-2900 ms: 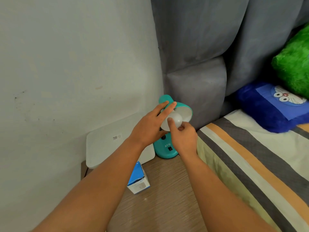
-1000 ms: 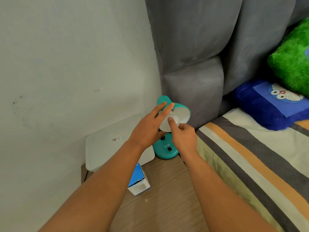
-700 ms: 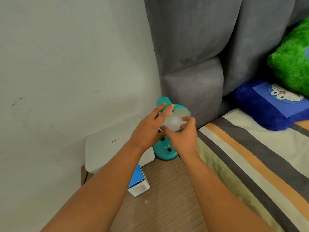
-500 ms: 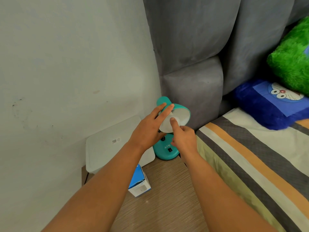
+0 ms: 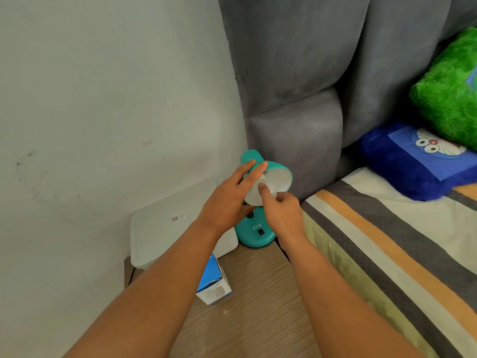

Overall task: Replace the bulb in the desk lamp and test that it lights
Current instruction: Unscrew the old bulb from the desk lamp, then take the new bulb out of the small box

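Twisting again: right hand [image 5: 280,213] back to pinching bulb [image 5: 258,193] inside teal lamp [image 5: 277,174] shade after regrip, left hand [image 5: 227,200] fingers straight bracing shade, so bulb probably mid-screw, switch test pending.

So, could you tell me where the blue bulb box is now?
The blue bulb box stands on the wooden bedside table, under the left forearm, before the white container.

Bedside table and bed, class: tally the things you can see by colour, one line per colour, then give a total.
Teal: 1, the desk lamp
White: 2, the bulb and the plastic box
Blue: 2, the carton and the cartoon pillow
Green: 1, the plush pillow
Total: 6
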The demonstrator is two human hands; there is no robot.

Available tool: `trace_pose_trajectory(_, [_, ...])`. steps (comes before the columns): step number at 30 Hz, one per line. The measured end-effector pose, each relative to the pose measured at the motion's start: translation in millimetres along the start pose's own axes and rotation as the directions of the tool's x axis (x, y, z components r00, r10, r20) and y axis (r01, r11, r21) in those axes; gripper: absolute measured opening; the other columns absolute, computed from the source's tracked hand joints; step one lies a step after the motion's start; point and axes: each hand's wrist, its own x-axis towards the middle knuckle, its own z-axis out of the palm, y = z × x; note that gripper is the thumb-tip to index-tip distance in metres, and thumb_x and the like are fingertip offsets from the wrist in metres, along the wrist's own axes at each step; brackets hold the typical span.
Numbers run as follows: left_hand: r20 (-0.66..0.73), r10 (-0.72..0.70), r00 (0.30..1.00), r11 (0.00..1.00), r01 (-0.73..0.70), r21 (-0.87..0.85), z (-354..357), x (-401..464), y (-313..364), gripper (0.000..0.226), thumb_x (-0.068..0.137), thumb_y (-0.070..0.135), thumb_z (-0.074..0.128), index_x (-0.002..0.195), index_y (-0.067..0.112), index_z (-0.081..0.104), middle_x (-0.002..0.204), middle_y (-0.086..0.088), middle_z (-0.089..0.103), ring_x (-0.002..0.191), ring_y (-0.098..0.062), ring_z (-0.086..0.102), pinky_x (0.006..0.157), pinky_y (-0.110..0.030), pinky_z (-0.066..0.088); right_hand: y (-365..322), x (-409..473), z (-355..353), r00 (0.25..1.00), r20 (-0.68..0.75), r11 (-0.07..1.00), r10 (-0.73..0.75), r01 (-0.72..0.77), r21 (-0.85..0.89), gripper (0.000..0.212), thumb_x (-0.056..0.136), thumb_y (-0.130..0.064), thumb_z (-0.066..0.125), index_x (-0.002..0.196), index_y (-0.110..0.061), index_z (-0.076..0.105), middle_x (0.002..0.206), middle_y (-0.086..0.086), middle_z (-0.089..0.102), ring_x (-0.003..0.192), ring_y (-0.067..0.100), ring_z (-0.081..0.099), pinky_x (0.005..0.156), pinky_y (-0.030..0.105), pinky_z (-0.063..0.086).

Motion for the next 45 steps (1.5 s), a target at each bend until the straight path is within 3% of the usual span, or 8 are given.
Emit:
trace_pose_trajectory(2, [0.000,-0.006,1.000,1.000,0.006,-0.002,0,0,0,0.096,0.078,0.016,0.081,0.154,0.031,0.023,0.157,-0.007,0.033,0.122,-0.028,0.057,0.091,-0.038,0.054,2,0,2,1.000,0.010,0.999,-0.025,0.025,-0.036,0.041,0.077,-0.058,0.069,0.069,-0.020,0.057,0.064,-0.007,0.058,0.065,0.014,0.057,0.054,0.026,0.041])
trace_pose_trajectory(5, [0.006,-0.017,1.000,1.000,0.017,-0.004,0,-1,1,0.097,0.078,0.010,0.079,0.154,0.031,0.023,0.157,-0.007,0.032,0.122,-0.030,0.056,0.092,-0.039,0.052,3,0,5,0.995,-0.047,0.987,-0.087,0.080,-0.143,0.061,0.060,-0.053,0.082,0.103,-0.023,0.050,0.101,-0.001,0.062,0.091,0.020,0.062,0.076,0.041,0.054])
trace_pose_trajectory(7, [0.000,-0.017,1.000,1.000,0.017,0.001,-1,-1,2,0.099,0.076,0.007,0.078,0.153,0.033,0.022,0.157,-0.008,0.033,0.121,-0.030,0.057,0.090,-0.040,0.054,3,0,5,0.986,-0.068,0.971,-0.153,0.137,-0.197,0.067,0.059,-0.044,0.086,0.106,-0.025,0.042,0.111,0.001,0.058,0.098,0.022,0.059,0.080,0.044,0.053])
trace_pose_trajectory(15, [0.006,-0.052,0.999,0.999,0.052,-0.012,-3,-2,6,0.096,0.079,0.014,0.079,0.155,0.031,0.022,0.159,-0.006,0.028,0.124,-0.028,0.054,0.092,-0.037,0.052,17,-13,-13,0.974,-0.079,0.973,-0.210,0.201,-0.113,0.058,0.066,-0.036,0.086,0.106,-0.023,0.047,0.101,-0.007,0.058,0.088,0.010,0.060,0.059,0.017,0.042])
trace_pose_trajectory(23, [0.086,-0.130,0.988,0.990,0.134,-0.048,-9,-6,20,0.114,0.077,0.005,0.074,0.154,0.041,-0.002,0.165,0.000,0.007,0.143,-0.028,0.030,0.100,-0.039,0.049,29,-34,-42,0.970,-0.085,0.969,-0.228,0.218,-0.117,0.053,0.069,-0.035,0.085,0.105,-0.026,0.047,0.100,-0.010,0.057,0.084,0.008,0.061,0.062,0.022,0.044])
trace_pose_trajectory(26, [0.059,-0.187,0.981,0.977,0.192,-0.093,-13,-17,29,0.112,0.079,0.015,0.075,0.156,0.030,-0.005,0.166,0.000,0.003,0.149,-0.021,0.016,0.114,-0.034,0.035,35,-44,-51,0.973,-0.073,0.968,-0.219,0.207,-0.145,0.053,0.070,-0.037,0.084,0.105,-0.026,0.046,0.101,-0.009,0.056,0.085,0.012,0.061,0.065,0.026,0.046])
trace_pose_trajectory(30, [-0.007,-0.374,0.927,0.911,0.366,-0.189,4,-54,43,0.100,0.086,0.030,0.069,0.157,0.017,0.001,0.165,-0.001,0.008,0.150,-0.013,0.010,0.118,-0.021,0.012,55,-54,-59,0.981,-0.035,0.967,-0.190,0.181,-0.181,0.054,0.071,-0.033,0.085,0.107,-0.021,0.047,0.102,-0.004,0.059,0.084,0.012,0.063,0.061,0.021,0.043])
trace_pose_trajectory(45, [0.373,-0.579,0.725,0.784,0.620,0.012,135,-153,68,0.077,0.099,0.036,0.046,0.156,0.005,0.006,0.164,-0.016,0.006,0.152,-0.028,0.001,0.123,-0.040,0.007,138,-30,-52,0.992,0.125,0.901,0.007,0.048,-0.432,0.051,0.071,-0.038,0.084,0.107,-0.021,0.053,0.100,-0.002,0.065,0.085,0.014,0.062,0.063,0.025,0.045])
